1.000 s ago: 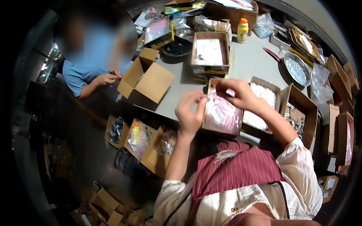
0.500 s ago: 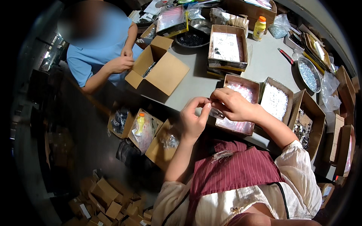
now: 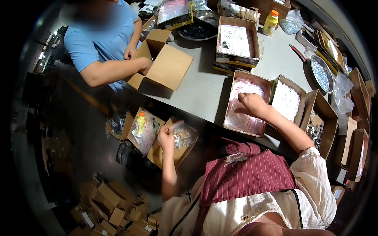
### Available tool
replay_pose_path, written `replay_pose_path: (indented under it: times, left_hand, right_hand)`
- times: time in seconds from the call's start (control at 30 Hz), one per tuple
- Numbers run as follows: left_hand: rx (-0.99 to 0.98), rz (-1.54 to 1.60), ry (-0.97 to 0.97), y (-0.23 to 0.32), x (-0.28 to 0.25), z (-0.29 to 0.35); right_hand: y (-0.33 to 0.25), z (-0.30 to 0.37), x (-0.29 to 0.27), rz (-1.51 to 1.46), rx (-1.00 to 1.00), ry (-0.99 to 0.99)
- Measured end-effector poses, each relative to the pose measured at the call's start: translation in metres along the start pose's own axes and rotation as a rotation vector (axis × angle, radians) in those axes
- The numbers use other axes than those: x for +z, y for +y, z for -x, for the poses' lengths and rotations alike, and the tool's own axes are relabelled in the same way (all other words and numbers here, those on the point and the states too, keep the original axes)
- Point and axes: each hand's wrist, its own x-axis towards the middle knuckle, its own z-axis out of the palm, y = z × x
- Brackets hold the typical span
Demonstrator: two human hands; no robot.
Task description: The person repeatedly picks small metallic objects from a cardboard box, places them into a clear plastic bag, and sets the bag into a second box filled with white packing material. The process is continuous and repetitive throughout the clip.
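My left hand (image 3: 166, 137) is over an open cardboard box (image 3: 156, 156) below the table edge, its fingers pinched on a small clear zip bag (image 3: 179, 125) with a red strip. Beneath it, more small clear bags with shiny contents (image 3: 187, 138) lie in that box. On the table, my right hand (image 3: 254, 105) reaches over a shallow box (image 3: 227, 115) filled with flat clear zip bags (image 3: 246, 122) with pink-red strips. Its fingers and thumb are apart, with nothing visible between them.
Right of the bag box stand a box of small white pieces (image 3: 286, 103) and a box of metal parts (image 3: 316, 128). Across the table, a person in blue (image 3: 104, 51) has a hand in a carton (image 3: 171, 67). A yellow bottle (image 3: 270, 24) and a round tray (image 3: 322, 74) stand farther off.
My hands have separated: the left moved down and left over the lower box with the zip bag, the right moved over the bag box. The other person's hand went into the carton.
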Motion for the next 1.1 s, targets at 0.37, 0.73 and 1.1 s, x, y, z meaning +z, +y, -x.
replay_pose_path:
  times: [0.37,0.73,1.1]
  left_hand:
    - [0.263,0.093,-0.093,0.115,0.061,0.024]
    - [0.549,0.167,-0.978,0.259,0.149,0.059]
    - [0.382,0.528,-1.026,0.266,0.182,0.088]
  right_hand:
    - [0.020,0.022,-0.049,-0.671,0.155,-0.032]
    - [0.008,0.099,-0.084,-1.166,0.237,0.064]
    - [0.012,0.153,-0.061,-1.601,0.423,0.347]
